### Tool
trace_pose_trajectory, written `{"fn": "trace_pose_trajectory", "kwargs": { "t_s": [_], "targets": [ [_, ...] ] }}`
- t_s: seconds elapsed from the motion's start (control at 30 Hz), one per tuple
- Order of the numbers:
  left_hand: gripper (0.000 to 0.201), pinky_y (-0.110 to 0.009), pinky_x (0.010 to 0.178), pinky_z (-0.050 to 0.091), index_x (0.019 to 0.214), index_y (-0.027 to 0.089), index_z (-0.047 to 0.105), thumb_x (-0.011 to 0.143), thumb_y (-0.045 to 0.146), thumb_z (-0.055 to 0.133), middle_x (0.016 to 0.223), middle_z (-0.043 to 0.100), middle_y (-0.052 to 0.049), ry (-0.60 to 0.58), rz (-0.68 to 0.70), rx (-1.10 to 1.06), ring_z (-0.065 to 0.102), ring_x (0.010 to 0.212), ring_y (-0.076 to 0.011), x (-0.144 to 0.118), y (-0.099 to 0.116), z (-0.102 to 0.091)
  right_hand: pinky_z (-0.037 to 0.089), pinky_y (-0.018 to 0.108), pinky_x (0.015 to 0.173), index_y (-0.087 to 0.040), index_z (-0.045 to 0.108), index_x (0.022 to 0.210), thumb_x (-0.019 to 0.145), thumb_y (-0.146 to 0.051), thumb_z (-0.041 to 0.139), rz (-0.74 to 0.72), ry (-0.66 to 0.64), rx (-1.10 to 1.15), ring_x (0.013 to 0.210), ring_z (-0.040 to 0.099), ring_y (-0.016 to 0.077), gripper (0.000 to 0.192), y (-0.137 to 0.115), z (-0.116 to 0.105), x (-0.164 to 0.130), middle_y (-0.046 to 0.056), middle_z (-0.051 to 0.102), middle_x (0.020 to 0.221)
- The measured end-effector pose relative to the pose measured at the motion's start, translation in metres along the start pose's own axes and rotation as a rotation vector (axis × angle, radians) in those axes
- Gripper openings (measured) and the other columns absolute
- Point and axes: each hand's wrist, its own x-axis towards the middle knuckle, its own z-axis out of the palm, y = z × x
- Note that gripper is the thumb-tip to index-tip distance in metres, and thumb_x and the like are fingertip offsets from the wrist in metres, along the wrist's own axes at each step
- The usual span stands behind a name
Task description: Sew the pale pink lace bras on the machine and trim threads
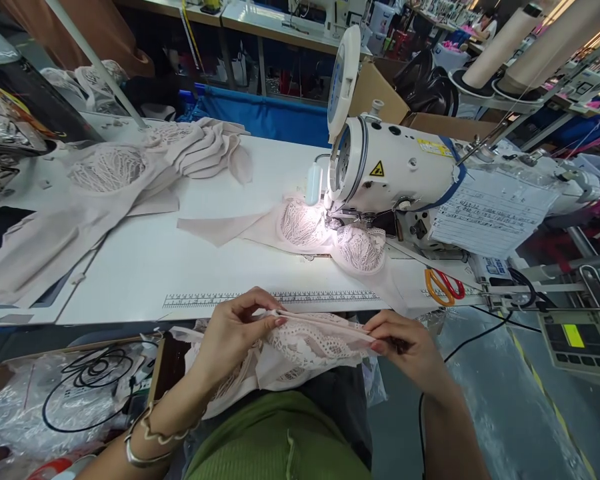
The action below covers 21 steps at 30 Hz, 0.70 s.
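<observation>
Over my lap, just in front of the table edge, I hold a pale pink lace bra (305, 343) stretched sideways. My left hand (235, 333) pinches its upper edge between thumb and fingers. The far end of that edge is gripped by my right hand (405, 343). Another pale pink bra (305, 223) lies under the needle area of a white sewing machine (397, 157), lit by the machine's lamp. Part of the held bra hangs below my left forearm and is hidden there.
Stacked bra pieces (110, 173) cover the table's left side. A printed ruler (320, 298) runs along the front edge. Scissors (443, 287) with orange and red handles lie right of it. A handwritten sheet (493, 210) hangs on the machine. At lower left stands a box with plastic bags (25, 400).
</observation>
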Motion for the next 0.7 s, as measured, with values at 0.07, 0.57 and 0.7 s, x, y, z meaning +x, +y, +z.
{"fn": "trace_pose_trajectory", "kwargs": {
  "t_s": [0.07, 0.57, 0.7],
  "targets": [
    [0.009, -0.023, 0.06, 0.052, 0.075, 0.018, 0.074, 0.076, 0.025, 0.079, 0.083, 0.068, -0.004, 0.044, 0.071, 0.038, 0.063, 0.074, -0.015, -0.001, -0.003, 0.0, 0.048, 0.03, 0.058, -0.024, 0.073, 0.077, 0.094, -0.037, 0.067, -0.033, 0.078, -0.079, 0.067, 0.065, 0.0182, 0.023, 0.0, 0.003, 0.0, 0.006, 0.073, 0.08],
    [0.008, -0.024, 0.052, 0.05, 0.078, 0.023, 0.076, 0.077, 0.03, 0.08, 0.084, 0.064, -0.003, 0.186, 0.078, 0.117, 0.064, 0.077, -0.0186, -0.003, -0.011, 0.003, 0.045, 0.023, 0.052, -0.025, 0.067, 0.091, 0.088, -0.025, 0.069, 0.095, 0.407, -0.273, 0.054, 0.051, 0.0108, 0.003, 0.003, 0.032, 0.0, -0.002, 0.066, 0.073],
    [0.005, -0.026, 0.066, 0.051, 0.075, 0.023, 0.077, 0.074, 0.025, 0.082, 0.082, 0.065, -0.002, 0.174, 0.092, 0.069, 0.063, 0.081, -0.0179, -0.001, -0.016, 0.004, 0.04, 0.024, 0.05, -0.024, 0.069, 0.079, 0.089, -0.019, 0.066, 0.083, 0.329, -0.222, 0.054, 0.049, 0.011, 0.011, -0.004, 0.024, 0.006, 0.0, 0.064, 0.071]
  ]
}}
